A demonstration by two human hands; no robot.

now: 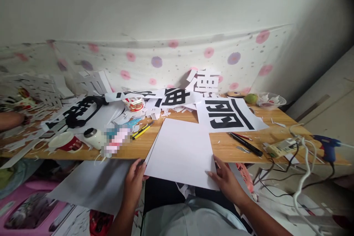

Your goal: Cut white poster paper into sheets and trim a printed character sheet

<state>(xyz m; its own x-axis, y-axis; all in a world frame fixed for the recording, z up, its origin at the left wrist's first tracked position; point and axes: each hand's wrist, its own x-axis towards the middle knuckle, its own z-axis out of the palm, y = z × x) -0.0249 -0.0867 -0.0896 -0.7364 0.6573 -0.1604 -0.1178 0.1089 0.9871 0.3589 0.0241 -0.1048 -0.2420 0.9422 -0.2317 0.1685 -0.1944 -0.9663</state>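
Note:
A blank white board sheet (pixel 181 151) lies over the table's front edge and juts out toward my body. Along its left side, the edge of another white layer shows beneath it. My left hand (pixel 135 173) grips the near left corner, its fingertips at the edge. At the near right corner my right hand (pixel 222 177) holds the sheet, thumb on top and the other fingers partly hidden. A yellow utility knife (pixel 143 130) rests left of the sheet. On the right are a black utility knife (pixel 246 143) and a red pen (pixel 241 136).
Behind lie papers with large black characters (pixel 228 114), a paper bowl (pixel 133 104) and white offcuts. Left stand a red cup (pixel 66 142) and white bottle (pixel 94 137). Right are a power strip (pixel 283 147), cables and a blue glue gun (pixel 328 145). Another person's arm (pixel 11 119) shows far left.

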